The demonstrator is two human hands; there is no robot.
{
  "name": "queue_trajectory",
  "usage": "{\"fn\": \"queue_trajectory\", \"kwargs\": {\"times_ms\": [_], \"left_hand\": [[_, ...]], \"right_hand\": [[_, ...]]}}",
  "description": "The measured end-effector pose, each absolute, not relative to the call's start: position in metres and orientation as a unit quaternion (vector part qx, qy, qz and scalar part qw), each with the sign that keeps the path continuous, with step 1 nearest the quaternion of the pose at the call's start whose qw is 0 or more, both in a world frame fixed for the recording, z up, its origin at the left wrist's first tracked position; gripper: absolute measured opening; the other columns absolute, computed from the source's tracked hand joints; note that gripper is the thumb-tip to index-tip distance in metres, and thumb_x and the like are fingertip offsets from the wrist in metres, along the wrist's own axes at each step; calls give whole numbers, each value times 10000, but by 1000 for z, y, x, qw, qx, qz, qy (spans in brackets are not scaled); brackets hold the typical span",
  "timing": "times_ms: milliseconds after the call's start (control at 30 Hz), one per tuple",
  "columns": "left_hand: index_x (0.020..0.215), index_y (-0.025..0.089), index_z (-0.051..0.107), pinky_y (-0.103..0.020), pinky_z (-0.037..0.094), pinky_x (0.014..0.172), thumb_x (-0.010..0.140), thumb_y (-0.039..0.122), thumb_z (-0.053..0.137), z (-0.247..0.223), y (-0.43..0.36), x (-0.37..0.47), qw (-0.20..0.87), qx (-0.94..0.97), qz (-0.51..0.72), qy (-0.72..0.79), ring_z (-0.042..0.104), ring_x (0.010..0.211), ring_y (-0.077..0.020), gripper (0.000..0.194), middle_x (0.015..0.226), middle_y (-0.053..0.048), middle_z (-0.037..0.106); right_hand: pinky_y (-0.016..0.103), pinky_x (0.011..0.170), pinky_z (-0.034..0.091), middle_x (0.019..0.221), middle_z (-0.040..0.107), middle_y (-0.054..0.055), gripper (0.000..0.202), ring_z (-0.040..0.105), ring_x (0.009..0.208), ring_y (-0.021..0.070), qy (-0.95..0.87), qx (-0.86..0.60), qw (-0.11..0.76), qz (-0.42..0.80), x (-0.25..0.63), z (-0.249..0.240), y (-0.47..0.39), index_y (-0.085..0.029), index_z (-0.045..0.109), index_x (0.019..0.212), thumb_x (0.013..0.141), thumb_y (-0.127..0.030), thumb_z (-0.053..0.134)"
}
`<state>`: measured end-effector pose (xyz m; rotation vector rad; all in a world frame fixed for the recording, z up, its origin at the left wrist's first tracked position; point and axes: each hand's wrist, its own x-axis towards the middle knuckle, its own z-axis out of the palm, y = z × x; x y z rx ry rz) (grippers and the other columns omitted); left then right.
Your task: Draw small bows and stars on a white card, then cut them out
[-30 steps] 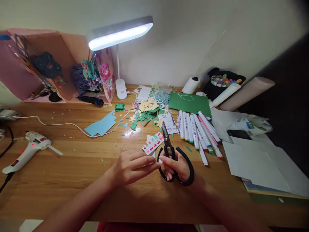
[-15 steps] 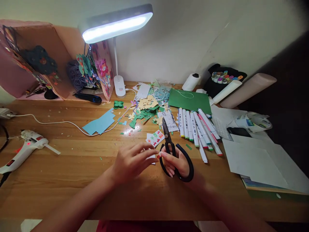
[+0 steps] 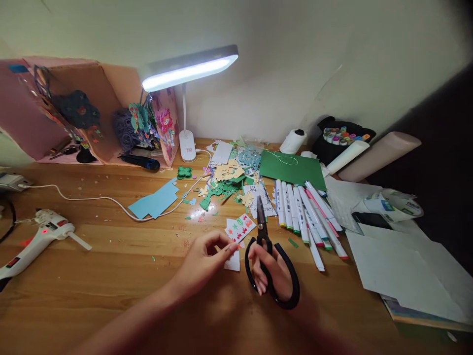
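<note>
Two hands: the left hand [image 3: 201, 264] and the right hand [image 3: 271, 268]. One pair of scissors [image 3: 268, 256], one lamp [image 3: 188, 69], one glue gun [image 3: 35, 241], one green sheet [image 3: 291, 167] and roughly eight markers [image 3: 306, 212] lie on one desk [image 3: 92, 276].

Scissors [image 3: 266, 256] left of markers [image 3: 308, 209]

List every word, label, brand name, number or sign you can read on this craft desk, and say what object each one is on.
No text here can be read.
Tape roll: printed label, too blurred.
Printed paper slip: dark drawing or print, too small.
Sticker sheet: coloured shapes only, no letters made out.
Lamp base: a small mark, unreadable.
Hot glue gun: red marks, unreadable.
</note>
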<state>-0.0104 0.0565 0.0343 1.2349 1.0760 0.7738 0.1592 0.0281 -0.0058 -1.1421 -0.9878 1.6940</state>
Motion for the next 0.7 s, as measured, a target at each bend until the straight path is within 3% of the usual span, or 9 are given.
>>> {"fn": "queue_trajectory", "kwargs": {"times_ms": [133,433,500,567,633,700], "left_hand": [[648,161,562,-211,382,552,723,457,665,41,67,-19,603,505,389,481,505,578,-109,323,612,17,567],[605,160,561,-222,395,568,678,460,685,37,70,-23,591,488,422,483,519,576,-115,332,593,16,571],[607,159,557,-222,390,564,671,451,690,33,66,-18,606,479,411,484,516,572,-115,327,590,16,570],[618,156,556,-221,383,561,677,442,685,32,63,-15,616,474,400,485,511,575,-114,319,598,14,571],[621,155,553,-219,377,556,678,444,684,32,62,-13,620,473,394,486,505,576,-112,322,602,14,566],[616,155,549,-216,375,552,673,456,686,34,61,-13,621,473,389,489,494,569,-108,336,596,18,556]], "right_hand": [[243,373,379,423,393,-54,730,354,322,101,-400,-404,358,741,159,-2,17,-186,530,791,705,-839,214],[297,537,448,512,464,-13,736,479,455,143,-444,-377,283,762,154,-1,-7,-195,585,816,690,-841,254],[312,622,483,644,564,18,609,564,574,162,-445,-378,271,765,155,-2,-6,-174,604,891,794,-720,353],[355,731,507,927,626,62,381,614,788,191,-445,-381,257,769,159,0,-4,-152,593,1032,883,-484,480],[405,790,510,1140,575,83,292,595,943,212,-443,-386,243,772,164,5,-1,-155,546,1145,896,-308,534],[419,803,509,1181,556,85,298,585,977,219,-442,-390,234,773,170,10,1,-164,533,1168,895,-281,539]]}}
